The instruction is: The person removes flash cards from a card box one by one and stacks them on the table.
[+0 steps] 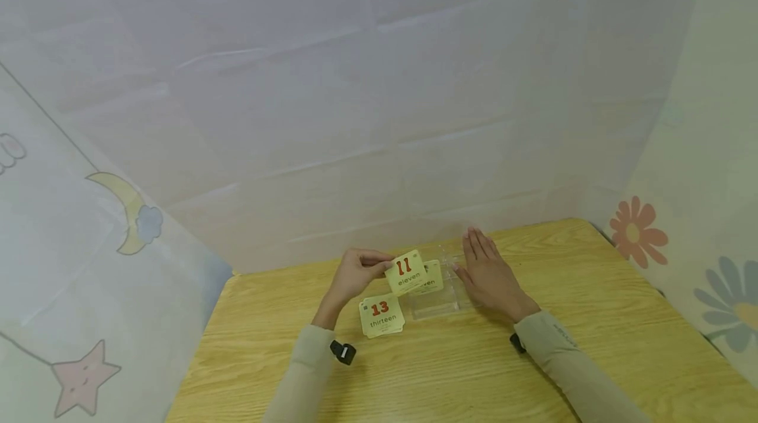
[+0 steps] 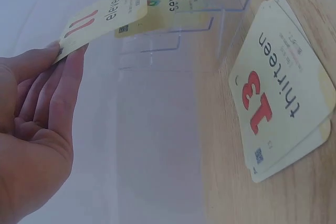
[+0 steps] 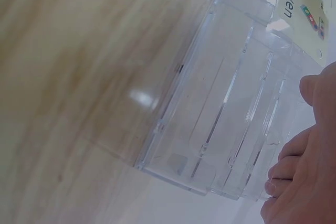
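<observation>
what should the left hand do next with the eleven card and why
Probably lower the eleven card onto the clear stand: the left hand pinches it in the air, the seven card already sits on that stand with bare tiers in front, and the right hand is by its right end.

1. The left sleeve (image 1: 304,370) is long, plain and pale beige, in a soft matte cloth, with its cuff ending at the wrist.
2. A small black device (image 1: 343,352) sits on the right side of that cuff, boxy, with a little pale rectangle on its face.
3. The right sleeve (image 1: 571,364) matches in colour and length; dark lettering (image 1: 564,335) runs along its far side, too small to read.
4. Another black device (image 1: 517,343) shows at the left edge of the right cuff, partly hidden.
5. Both grips, left (image 1: 353,276) and right (image 1: 493,280), are bare hands.
</observation>
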The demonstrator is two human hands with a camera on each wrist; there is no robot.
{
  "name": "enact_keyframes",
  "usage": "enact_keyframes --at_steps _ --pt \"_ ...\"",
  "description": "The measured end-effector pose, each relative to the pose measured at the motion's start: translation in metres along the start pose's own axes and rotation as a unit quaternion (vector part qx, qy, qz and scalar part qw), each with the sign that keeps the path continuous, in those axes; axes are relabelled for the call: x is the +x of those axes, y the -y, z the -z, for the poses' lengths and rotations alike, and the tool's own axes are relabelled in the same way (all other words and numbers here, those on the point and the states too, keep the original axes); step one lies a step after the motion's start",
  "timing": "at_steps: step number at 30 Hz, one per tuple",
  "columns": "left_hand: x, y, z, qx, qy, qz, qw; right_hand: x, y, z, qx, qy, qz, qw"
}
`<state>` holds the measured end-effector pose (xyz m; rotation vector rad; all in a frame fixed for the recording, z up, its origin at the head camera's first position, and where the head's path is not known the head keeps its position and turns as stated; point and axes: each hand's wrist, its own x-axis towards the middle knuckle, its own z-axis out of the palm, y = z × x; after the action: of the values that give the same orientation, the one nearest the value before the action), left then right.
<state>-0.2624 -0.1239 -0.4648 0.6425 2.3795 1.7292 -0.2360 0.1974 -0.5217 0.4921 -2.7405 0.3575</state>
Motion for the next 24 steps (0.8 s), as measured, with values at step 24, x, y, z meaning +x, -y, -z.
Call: enact_keyframes --at_steps 24 --pt "-0.029 0.036 0.025 -0.085 -0.021 0.084 0.9926 0.003 0.002 0.001 0.001 0.037 -0.018 0.999"
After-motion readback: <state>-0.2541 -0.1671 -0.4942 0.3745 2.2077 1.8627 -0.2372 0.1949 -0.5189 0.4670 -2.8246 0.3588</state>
